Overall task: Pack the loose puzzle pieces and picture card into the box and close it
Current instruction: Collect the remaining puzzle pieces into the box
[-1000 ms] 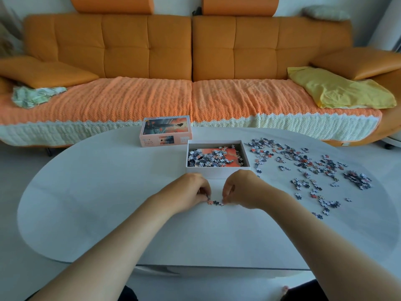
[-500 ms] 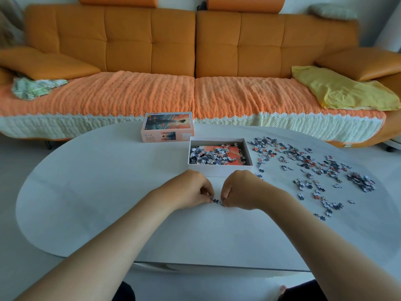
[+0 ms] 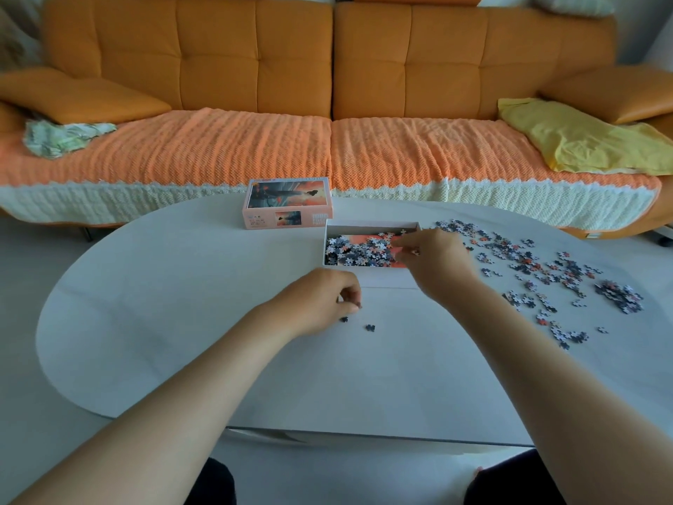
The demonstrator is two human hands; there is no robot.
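change: right hand [image 3: 433,260] has left the bench [image 3: 182,304] for the box [image 3: 368,278]; left hand [image 3: 320,300] stayed down.
left hand: fingers curled, pinching one of the stray pieces [image 3: 370,327]; two more lie just beside it.
right hand: over the box, fingers half bent; hold unclear.
loose pieces [image 3: 539,271]: right of that hand; light, thin, probably slippery, so pinch their edges or scoop.

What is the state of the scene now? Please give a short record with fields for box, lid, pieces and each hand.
box: open on the table, partly filled with packed pieces
lid: on the table, behind the box to its left
loose pieces: scattered right of the box
left hand: pinches a dark piece in front of the box; two pieces lie beside it
right hand: over the box; grip unclear
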